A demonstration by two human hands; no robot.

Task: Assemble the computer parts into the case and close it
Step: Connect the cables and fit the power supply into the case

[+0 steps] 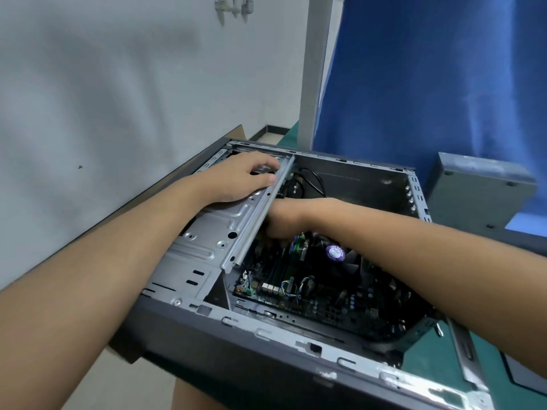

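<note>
Case (236, 368) open; left hand (239, 180) grip curls over drive cage (213, 229), likely steadying it; right hand (284, 216) reaches beneath that grip, own grip hidden, can't tell.

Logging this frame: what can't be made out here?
Head view only:
1. Fingers of the right hand, and anything they hold: hidden beneath the silver metal drive cage.
2. Lettering on the green motherboard: too small, blurred.
3. Near corner of the dark grey computer case: cut off by the bottom edge.
</note>
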